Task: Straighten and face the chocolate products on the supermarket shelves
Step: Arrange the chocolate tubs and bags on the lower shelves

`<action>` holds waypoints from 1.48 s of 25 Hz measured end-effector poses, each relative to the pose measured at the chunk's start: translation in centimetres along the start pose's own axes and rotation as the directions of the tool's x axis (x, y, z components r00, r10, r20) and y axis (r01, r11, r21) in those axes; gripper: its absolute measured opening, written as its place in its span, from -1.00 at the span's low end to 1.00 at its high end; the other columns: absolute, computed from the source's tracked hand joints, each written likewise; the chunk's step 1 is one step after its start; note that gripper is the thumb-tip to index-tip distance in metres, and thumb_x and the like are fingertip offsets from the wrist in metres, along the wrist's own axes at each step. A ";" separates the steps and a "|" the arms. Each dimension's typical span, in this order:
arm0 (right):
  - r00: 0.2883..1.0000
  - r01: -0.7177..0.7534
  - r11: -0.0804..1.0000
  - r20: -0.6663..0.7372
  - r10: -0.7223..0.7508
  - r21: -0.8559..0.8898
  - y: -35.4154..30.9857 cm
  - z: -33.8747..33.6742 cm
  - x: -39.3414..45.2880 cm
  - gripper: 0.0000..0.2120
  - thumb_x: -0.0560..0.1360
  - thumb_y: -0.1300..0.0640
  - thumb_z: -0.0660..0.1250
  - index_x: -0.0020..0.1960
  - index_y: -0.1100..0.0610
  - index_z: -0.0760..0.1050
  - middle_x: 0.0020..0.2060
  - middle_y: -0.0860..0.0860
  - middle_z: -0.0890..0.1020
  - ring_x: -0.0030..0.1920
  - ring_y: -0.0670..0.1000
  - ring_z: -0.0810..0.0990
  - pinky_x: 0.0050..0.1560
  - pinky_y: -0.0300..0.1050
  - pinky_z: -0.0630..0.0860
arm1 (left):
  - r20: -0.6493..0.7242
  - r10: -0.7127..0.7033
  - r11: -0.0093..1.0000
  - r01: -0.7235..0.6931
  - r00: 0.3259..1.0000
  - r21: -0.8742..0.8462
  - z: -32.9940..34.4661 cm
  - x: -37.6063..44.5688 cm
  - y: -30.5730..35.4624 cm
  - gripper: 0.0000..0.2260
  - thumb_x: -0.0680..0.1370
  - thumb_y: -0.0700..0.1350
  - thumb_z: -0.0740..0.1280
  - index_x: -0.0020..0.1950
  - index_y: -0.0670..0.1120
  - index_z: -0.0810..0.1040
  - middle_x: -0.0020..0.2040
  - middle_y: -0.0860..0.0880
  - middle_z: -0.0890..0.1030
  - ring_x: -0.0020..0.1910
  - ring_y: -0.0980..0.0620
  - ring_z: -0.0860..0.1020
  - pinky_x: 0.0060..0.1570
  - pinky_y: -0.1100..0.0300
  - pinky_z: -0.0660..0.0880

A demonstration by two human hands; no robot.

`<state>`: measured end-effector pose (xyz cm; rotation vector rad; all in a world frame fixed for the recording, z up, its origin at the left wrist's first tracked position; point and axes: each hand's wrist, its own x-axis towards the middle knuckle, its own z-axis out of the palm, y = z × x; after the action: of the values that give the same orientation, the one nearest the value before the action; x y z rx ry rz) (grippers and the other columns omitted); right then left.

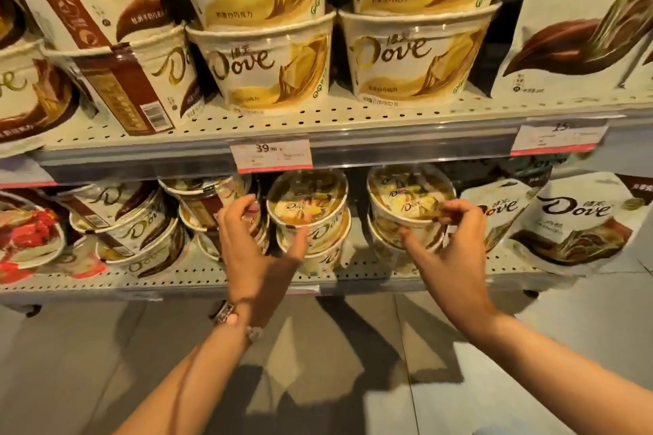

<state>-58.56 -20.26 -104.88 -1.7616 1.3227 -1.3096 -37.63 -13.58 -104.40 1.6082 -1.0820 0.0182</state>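
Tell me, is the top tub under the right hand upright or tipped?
Tipped. The top tub leans forward, its lid facing the camera, while the right hand grips it.

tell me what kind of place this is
Most likely a supermarket confectionery aisle. Perforated metal shelves carry stacked Dove chocolate tubs and pouches, and a price tag reading 39 is clipped to the shelf edge.

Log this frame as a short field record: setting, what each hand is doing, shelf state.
setting: supermarket shelves of Dove chocolate tubs and pouches
left hand: fingers spread beside the middle tub stack, thumb against it
right hand: pinching the rim of the right tub stack
upper shelf: yellow tubs facing forward
price tag: reads 39
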 end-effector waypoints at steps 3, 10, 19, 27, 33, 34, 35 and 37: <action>0.963 -0.263 0.957 0.035 0.269 -0.119 3.4 1.2 -0.3 -0.14 0.21 0.05 0.58 0.34 0.11 0.17 0.25 0.04 0.28 0.29 0.04 0.30 0.33 -0.01 0.35 | 0.057 -0.266 0.963 0.267 0.962 -0.016 2.2 -2.4 -4.2 -0.19 0.10 0.08 0.57 0.23 -0.07 0.26 0.10 -0.09 0.38 0.05 -0.01 0.40 0.11 0.16 0.44; 0.856 -0.518 0.854 -0.021 0.517 -0.049 6.6 4.7 0.4 0.13 0.12 0.08 0.64 0.47 0.10 0.01 0.40 0.12 0.15 0.43 0.13 0.14 0.43 0.06 0.22 | 0.174 -0.465 0.885 0.457 0.868 0.085 7.1 -2.8 -7.1 0.09 0.13 0.01 0.63 0.47 -0.19 0.05 0.41 -0.16 0.21 0.38 -0.12 0.26 0.32 -0.03 0.35; 0.843 -0.534 0.846 -0.085 0.532 0.005 8.0 7.0 1.4 0.14 0.09 -0.08 0.63 0.46 0.05 0.02 0.40 0.10 0.24 0.41 0.15 0.24 0.35 0.20 0.32 | 0.211 -0.435 0.891 0.452 0.875 -0.036 8.2 -1.8 -8.4 -0.06 0.09 0.01 0.63 0.35 -0.12 0.25 0.26 -0.09 0.45 0.22 -0.02 0.44 0.12 0.22 0.36; 0.851 -0.524 0.851 -0.047 0.523 -0.031 8.2 6.0 2.0 -0.01 0.16 -0.01 0.61 0.41 0.09 0.11 0.34 0.09 0.35 0.35 0.13 0.35 0.27 0.13 0.43 | 0.365 -0.395 0.895 0.442 0.843 -0.053 6.9 -0.5 -9.5 -0.03 0.07 0.08 0.63 0.37 -0.03 0.24 0.24 -0.01 0.51 0.22 0.02 0.49 0.21 0.09 0.44; 0.847 -0.514 0.855 0.120 0.518 -0.064 8.6 5.3 2.8 -0.03 0.12 0.02 0.63 0.38 0.05 0.16 0.26 0.05 0.47 0.28 0.09 0.45 0.22 0.14 0.49 | 0.578 -0.343 0.868 0.485 0.740 -0.105 5.6 1.2 -11.0 -0.06 0.10 -0.12 0.65 0.38 -0.09 0.24 0.19 -0.04 0.54 0.17 0.05 0.53 0.20 -0.05 0.49; 0.844 -0.512 0.857 0.148 0.515 -0.062 8.6 5.0 3.0 -0.04 0.13 0.04 0.63 0.37 0.05 0.16 0.26 0.04 0.48 0.28 0.08 0.45 0.22 0.14 0.49 | 0.603 -0.334 0.863 0.492 0.724 -0.113 5.5 1.5 -11.3 -0.06 0.10 -0.13 0.65 0.38 -0.08 0.24 0.19 -0.06 0.54 0.17 0.03 0.54 0.19 -0.08 0.49; 0.842 -0.510 0.858 0.170 0.512 -0.057 8.6 4.9 3.1 -0.05 0.14 0.06 0.63 0.37 0.05 0.17 0.26 0.03 0.48 0.28 0.07 0.45 0.23 0.14 0.48 | 0.623 -0.321 0.863 0.492 0.713 -0.118 5.5 1.7 -11.3 -0.06 0.10 -0.11 0.65 0.38 -0.07 0.24 0.20 -0.07 0.54 0.18 0.02 0.54 0.19 -0.09 0.49; 0.840 -0.509 0.859 0.188 0.509 -0.049 8.5 4.8 3.0 -0.06 0.15 0.07 0.62 0.38 0.05 0.16 0.27 0.03 0.48 0.29 0.07 0.45 0.24 0.14 0.47 | 0.607 -0.308 0.866 0.480 0.733 -0.139 5.5 1.2 -11.0 -0.11 0.16 -0.19 0.62 0.38 -0.09 0.22 0.19 -0.06 0.53 0.18 0.03 0.54 0.19 -0.05 0.49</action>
<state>-57.17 -26.54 -112.84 -1.3531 1.5329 -0.8163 -32.71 -19.32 -114.16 1.5772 -1.0839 -0.9335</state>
